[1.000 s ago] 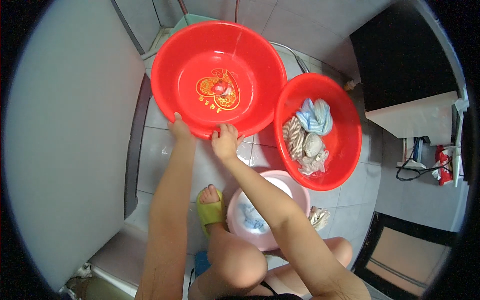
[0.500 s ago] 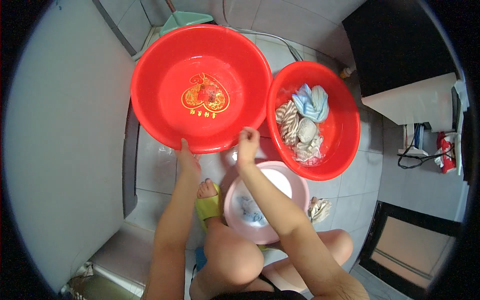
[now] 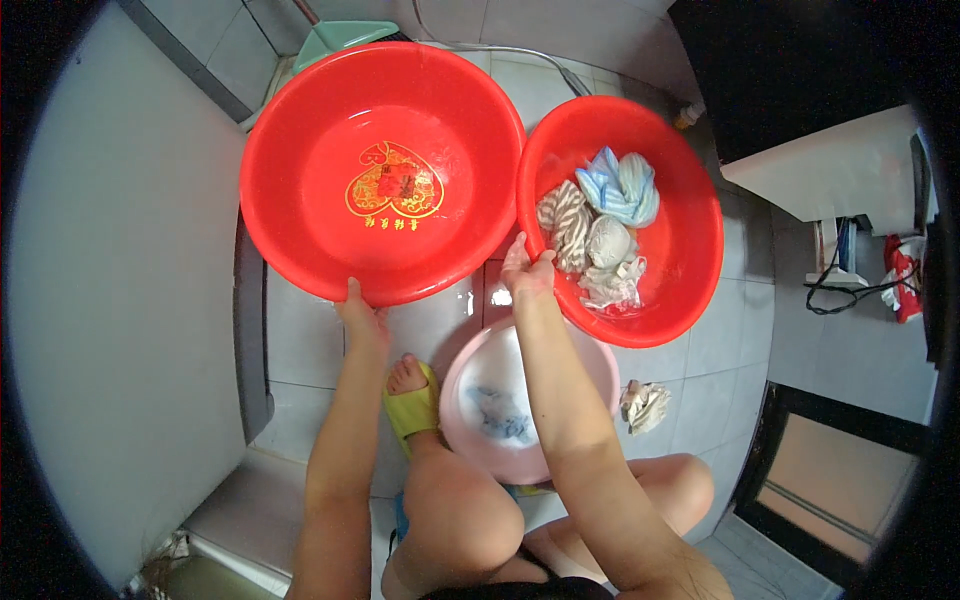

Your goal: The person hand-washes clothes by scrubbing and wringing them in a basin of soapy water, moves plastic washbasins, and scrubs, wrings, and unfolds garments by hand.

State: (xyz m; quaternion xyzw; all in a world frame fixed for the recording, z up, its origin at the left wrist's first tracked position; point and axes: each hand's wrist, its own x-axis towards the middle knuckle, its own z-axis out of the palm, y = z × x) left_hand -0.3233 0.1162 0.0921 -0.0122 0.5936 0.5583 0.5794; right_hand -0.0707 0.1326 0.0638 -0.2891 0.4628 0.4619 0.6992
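Observation:
My left hand [image 3: 364, 318] grips the near rim of a large red basin [image 3: 300, 230], thumb over the edge and the other fingers below it. Water and a gold heart print show in the bottom of this basin. My right hand [image 3: 527, 268] is closed on the left rim of a smaller red basin [image 3: 690, 240]. Inside that one lie a blue-and-white striped cloth [image 3: 622, 190], a brown striped cloth [image 3: 567, 225] and some whitish wrung cloths [image 3: 610, 265]. Below my right forearm stands a pink basin [image 3: 462, 440] with sudsy water and a bluish cloth [image 3: 497, 412].
A crumpled pale cloth [image 3: 645, 405] lies on the tiles right of the pink basin. Behind the large basin are a green dustpan [image 3: 340, 38] and a grey hose [image 3: 520, 50]. A grey panel [image 3: 150, 270] borders the left side. My foot wears a yellow-green slipper [image 3: 412, 412].
My right hand has moved right, from the large basin's rim to the smaller basin's rim, and closed on it. My left hand stays at the large basin's rim.

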